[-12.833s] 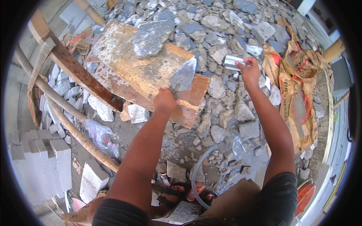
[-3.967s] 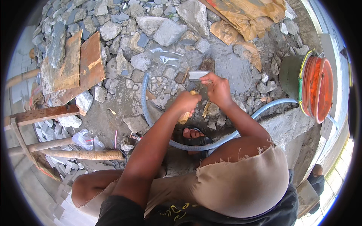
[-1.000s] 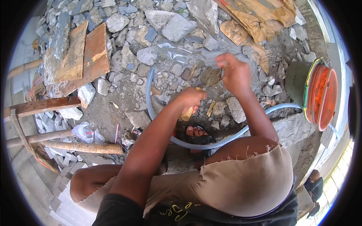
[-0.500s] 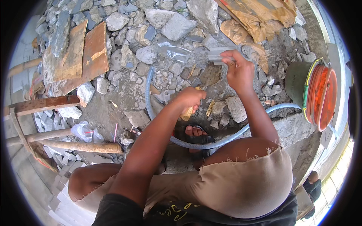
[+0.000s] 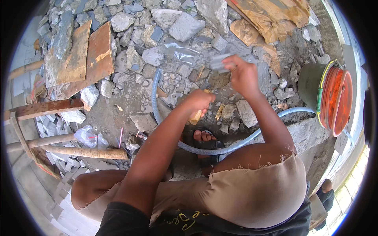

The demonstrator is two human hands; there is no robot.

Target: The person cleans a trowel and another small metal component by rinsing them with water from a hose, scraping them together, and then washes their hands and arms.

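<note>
My left hand (image 5: 200, 101) is closed around a short yellowish wooden stick (image 5: 195, 117), whose ends show above and below the fist. Farther out and to the right, my right hand (image 5: 244, 76) pinches a flat, clear plastic-looking strip (image 5: 219, 63), smeared by motion; its exact kind does not show. Beneath the strip lies a brownish stone (image 5: 219, 77) on the wet ground. A crumpled clear plastic wrapper (image 5: 181, 52) rests on the rubble left of the strip.
A pale blue hose (image 5: 236, 148) curves past my sandalled foot (image 5: 204, 136) toward a dark green bucket (image 5: 309, 84). Broken stones (image 5: 187, 27) spread ahead. Brown paper (image 5: 275, 19) lies far right, boards (image 5: 98, 59) and wooden handles (image 5: 84, 152) left. A person (image 5: 326, 194) is at lower right.
My right hand has moved a little left and nearer, tilting the clear strip, which is now blurred. My left hand keeps its place on the wooden stick.
</note>
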